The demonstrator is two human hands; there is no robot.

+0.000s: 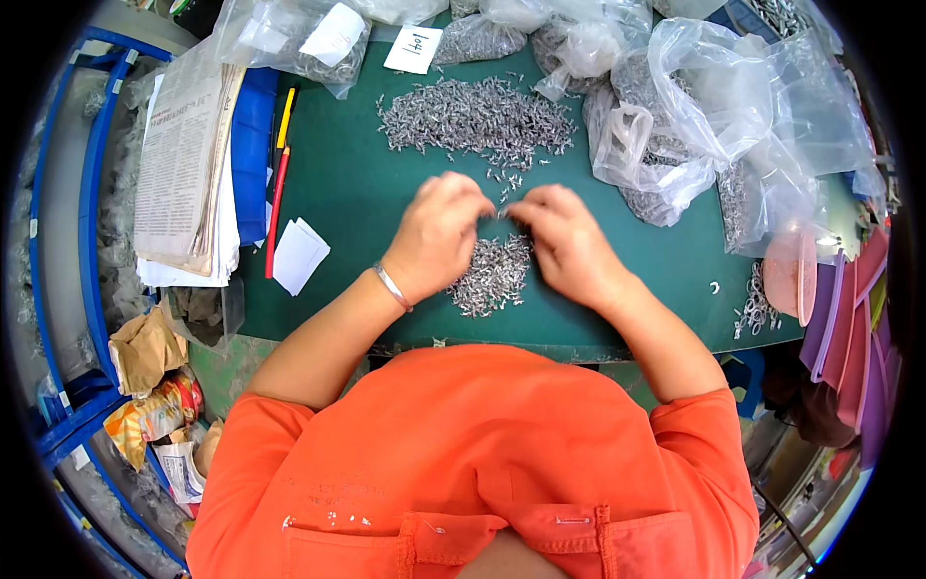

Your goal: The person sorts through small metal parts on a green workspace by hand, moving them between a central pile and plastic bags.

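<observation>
On the green table top (pixel 376 207) lie two heaps of small grey metal parts. The wide far heap (pixel 473 116) spreads across the back of the table. A smaller near heap (pixel 490 280) sits between my wrists, and a few loose parts trail between the two. My left hand (pixel 436 236), with a bracelet at its wrist, has its fingers curled and its fingertips pinched together just beyond the near heap. Facing it, my right hand (pixel 569 241) is also closed in a pinch, its fingers slightly blurred. Whatever the fingertips hold is too small to make out.
Clear plastic bags (pixel 666 125) of metal parts crowd the back and right. At left are stacked newspapers (pixel 183 164), a blue bin (pixel 253 145), a yellow pen (pixel 285 121), a red pen (pixel 277 203) and paper slips (pixel 300 256). Small rings (pixel 755 301) lie beside a pink dish (pixel 791 275).
</observation>
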